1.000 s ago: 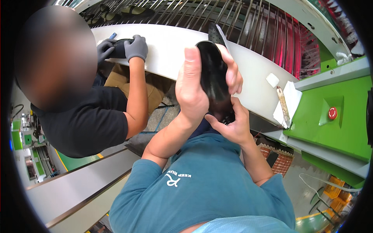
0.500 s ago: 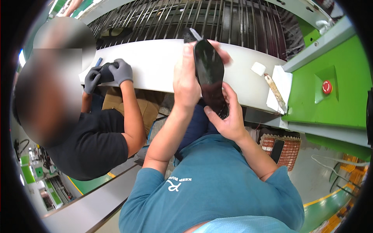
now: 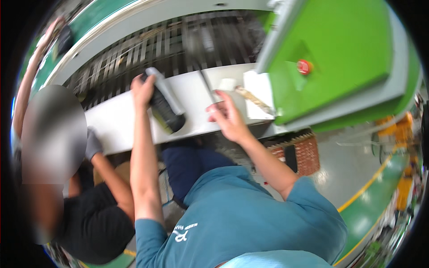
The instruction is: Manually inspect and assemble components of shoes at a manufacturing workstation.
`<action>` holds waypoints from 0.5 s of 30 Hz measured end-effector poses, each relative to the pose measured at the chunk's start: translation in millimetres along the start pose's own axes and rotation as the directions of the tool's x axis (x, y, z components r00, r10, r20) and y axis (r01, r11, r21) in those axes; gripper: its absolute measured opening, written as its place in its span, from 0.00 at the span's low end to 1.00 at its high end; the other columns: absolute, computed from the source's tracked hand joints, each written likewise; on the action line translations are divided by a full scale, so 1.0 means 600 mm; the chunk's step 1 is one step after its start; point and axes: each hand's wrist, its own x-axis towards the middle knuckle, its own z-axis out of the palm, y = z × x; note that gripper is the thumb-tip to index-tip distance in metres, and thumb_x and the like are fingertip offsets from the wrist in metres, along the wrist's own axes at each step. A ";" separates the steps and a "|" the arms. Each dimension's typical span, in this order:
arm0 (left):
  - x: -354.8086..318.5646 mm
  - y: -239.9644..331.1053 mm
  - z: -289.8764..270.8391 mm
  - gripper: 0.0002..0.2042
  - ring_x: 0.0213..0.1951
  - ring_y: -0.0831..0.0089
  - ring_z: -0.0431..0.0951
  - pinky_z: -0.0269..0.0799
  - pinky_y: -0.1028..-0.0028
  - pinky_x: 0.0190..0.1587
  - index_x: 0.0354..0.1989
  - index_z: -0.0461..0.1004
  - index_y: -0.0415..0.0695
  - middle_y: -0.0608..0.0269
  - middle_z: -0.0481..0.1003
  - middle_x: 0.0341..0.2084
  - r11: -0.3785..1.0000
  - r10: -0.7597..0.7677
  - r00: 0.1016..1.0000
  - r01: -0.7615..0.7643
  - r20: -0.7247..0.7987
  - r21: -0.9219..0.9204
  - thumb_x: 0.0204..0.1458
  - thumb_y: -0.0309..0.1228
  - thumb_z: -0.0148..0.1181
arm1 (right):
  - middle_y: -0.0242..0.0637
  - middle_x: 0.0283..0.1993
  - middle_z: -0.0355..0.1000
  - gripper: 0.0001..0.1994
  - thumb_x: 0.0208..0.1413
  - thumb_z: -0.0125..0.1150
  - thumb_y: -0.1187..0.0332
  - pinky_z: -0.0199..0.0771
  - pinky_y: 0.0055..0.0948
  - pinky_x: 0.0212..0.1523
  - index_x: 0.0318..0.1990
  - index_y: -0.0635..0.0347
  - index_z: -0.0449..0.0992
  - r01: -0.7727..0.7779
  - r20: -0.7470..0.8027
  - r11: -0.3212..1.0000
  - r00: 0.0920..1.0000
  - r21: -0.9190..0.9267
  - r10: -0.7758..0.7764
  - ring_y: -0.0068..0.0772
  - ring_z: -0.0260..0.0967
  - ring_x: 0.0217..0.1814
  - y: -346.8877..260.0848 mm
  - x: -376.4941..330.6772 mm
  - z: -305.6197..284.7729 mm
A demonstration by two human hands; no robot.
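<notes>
The person's left hand (image 3: 143,91) is closed around the upper end of a dark shoe with a yellowish edge (image 3: 167,114). The shoe slants down and to the right from the grip, over a long white worktable (image 3: 111,131); whether it touches the surface, I cannot tell. A pale, flat strip (image 3: 166,91) runs along the shoe's right side.

To the right and apart, the right hand (image 3: 225,117) has its fingers bent on the lower end of a thin dark piece (image 3: 204,80), blurred and seen nearly edge-on, which rises up and left from the grip.

Just beyond the right hand lies a small white block (image 3: 228,84). To its right, a mottled brown stick (image 3: 254,100) rests on a white sheet (image 3: 264,89); farther right stands a green machine panel (image 3: 344,53) with a round red button (image 3: 304,67). Beyond both hands stretches a rack of metal rods (image 3: 143,49). Left of the left hand is a co-worker's grey-gloved hand (image 3: 93,144).
</notes>
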 end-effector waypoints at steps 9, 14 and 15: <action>-0.180 0.169 -0.054 0.13 0.35 0.76 0.80 0.79 0.74 0.40 0.52 0.78 0.36 0.62 0.81 0.39 0.719 0.422 0.837 -0.543 -0.348 -0.434 0.63 0.29 0.68 | 0.37 0.39 0.75 0.30 0.70 0.61 0.69 0.77 0.31 0.42 0.75 0.58 0.57 0.093 -0.021 0.988 0.995 -0.126 -0.096 0.27 0.77 0.37 0.017 0.008 0.005; -0.271 0.220 -0.048 0.21 0.50 0.56 0.84 0.85 0.62 0.51 0.61 0.71 0.28 0.42 0.81 0.52 0.574 0.534 0.703 -0.710 -0.471 -0.408 0.62 0.25 0.64 | 0.37 0.39 0.75 0.30 0.72 0.59 0.67 0.76 0.32 0.40 0.75 0.59 0.54 0.116 0.008 0.992 0.993 -0.045 -0.116 0.27 0.76 0.37 0.011 0.003 -0.004; -0.283 0.222 -0.045 0.21 0.50 0.54 0.83 0.84 0.61 0.52 0.61 0.71 0.27 0.41 0.81 0.52 0.575 0.566 0.688 -0.724 -0.455 -0.380 0.63 0.25 0.64 | 0.37 0.39 0.75 0.30 0.72 0.59 0.66 0.76 0.32 0.40 0.75 0.60 0.54 0.155 0.029 0.988 0.988 -0.028 -0.154 0.28 0.77 0.37 0.010 0.002 -0.004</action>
